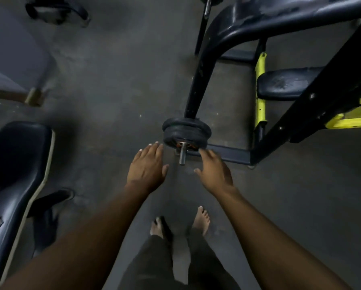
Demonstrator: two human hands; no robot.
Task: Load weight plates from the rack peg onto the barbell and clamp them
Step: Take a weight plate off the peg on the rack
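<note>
Weight plates [186, 132] are being carried low on the rack peg [183, 154], stacked against the black frame [198, 80] just above the floor [116, 101]. Ahead of both hands they are lying, the peg's long axis pointing back toward the person, its bare end between the hands. Two or three plates are being counted; blur prevents certainty. One peg, two hands. The right hand [216, 171], its grip open and empty, is judged nearer, its fingertips at the stack's edge; the left hand [147, 167], likewise spread, is just beside. No barbell is being shown.

Bare forearms and hands [147, 166], dark trousers [154, 260], bare feet [201, 219].
</note>
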